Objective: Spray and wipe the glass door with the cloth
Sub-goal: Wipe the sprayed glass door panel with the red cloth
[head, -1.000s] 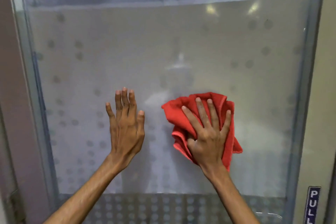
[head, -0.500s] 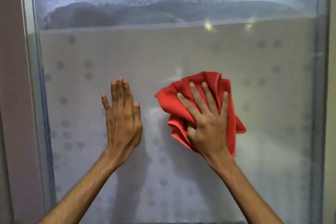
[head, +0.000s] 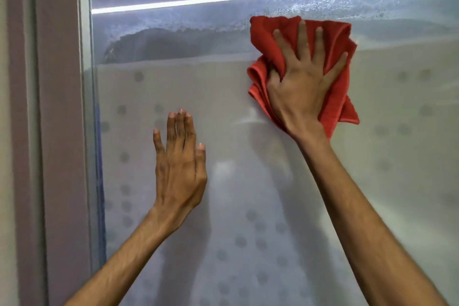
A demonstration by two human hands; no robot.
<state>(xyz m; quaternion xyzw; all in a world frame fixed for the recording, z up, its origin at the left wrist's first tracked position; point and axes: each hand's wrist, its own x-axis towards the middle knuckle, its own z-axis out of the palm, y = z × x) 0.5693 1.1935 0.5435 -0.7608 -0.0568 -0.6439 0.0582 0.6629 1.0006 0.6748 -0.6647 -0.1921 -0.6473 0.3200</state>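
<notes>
The glass door (head: 223, 97) fills the view, frosted with grey dots below and clear above, where a band of spray droplets clings. A crumpled red cloth (head: 335, 40) is pressed flat against the glass at the upper right, at the edge of the droplet band. My right hand (head: 301, 84) lies spread over the cloth, fingers pointing up, holding it to the pane. My left hand (head: 180, 166) rests lower and to the left, flat on the frosted glass, fingers together and holding nothing. No spray bottle is in view.
The door's metal edge (head: 85, 107) runs down the left, beside a mauve frame (head: 59, 131) and pale wall. A bright light strip (head: 223, 0) reflects across the top of the glass.
My right hand has slid the red cloth up and to the right, from the frosted middle to the wet band near the top. The view tilted upward; my left hand stayed flat on the glass.
</notes>
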